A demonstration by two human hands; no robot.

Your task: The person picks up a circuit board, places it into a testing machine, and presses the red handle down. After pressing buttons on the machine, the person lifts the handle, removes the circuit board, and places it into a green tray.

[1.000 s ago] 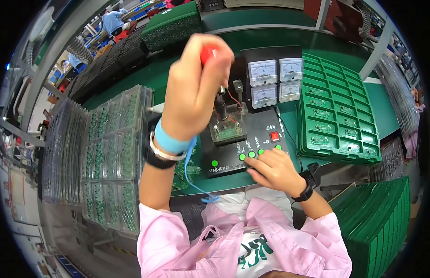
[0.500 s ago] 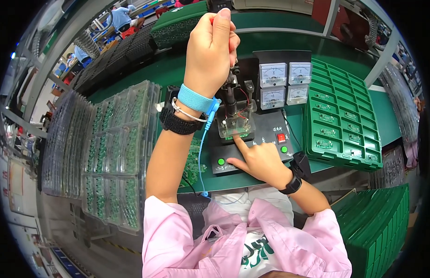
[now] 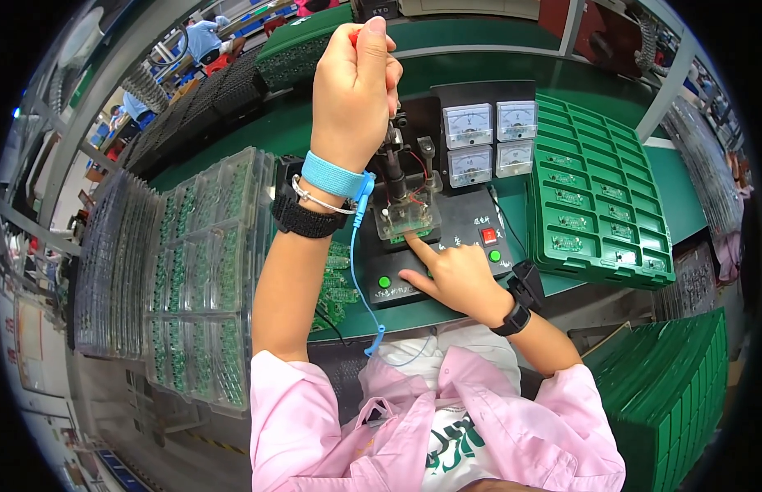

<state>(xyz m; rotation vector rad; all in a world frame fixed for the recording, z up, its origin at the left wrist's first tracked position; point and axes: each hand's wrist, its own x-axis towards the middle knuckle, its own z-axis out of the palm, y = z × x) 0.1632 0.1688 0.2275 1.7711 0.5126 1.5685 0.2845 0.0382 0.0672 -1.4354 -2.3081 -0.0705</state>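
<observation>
A red-topped lever handle (image 3: 354, 34) stands raised above the black test box (image 3: 434, 246), its long axis roughly upright; the left hand (image 3: 352, 90) is wrapped tightly around it. Below, a small green circuit board (image 3: 407, 223) lies flat in the clear holder, and the right hand (image 3: 455, 275) touches its near edge with the forefinger out, holding nothing. Four white square meters (image 3: 489, 139) sit behind. Green trays (image 3: 598, 197) lie to the right, clear trays (image 3: 200, 262) to the left.

The left hand (image 3: 354, 90) lifted the red-handled lever (image 3: 354, 34); right forefinger reached the clear fixture (image 3: 408, 217).
</observation>
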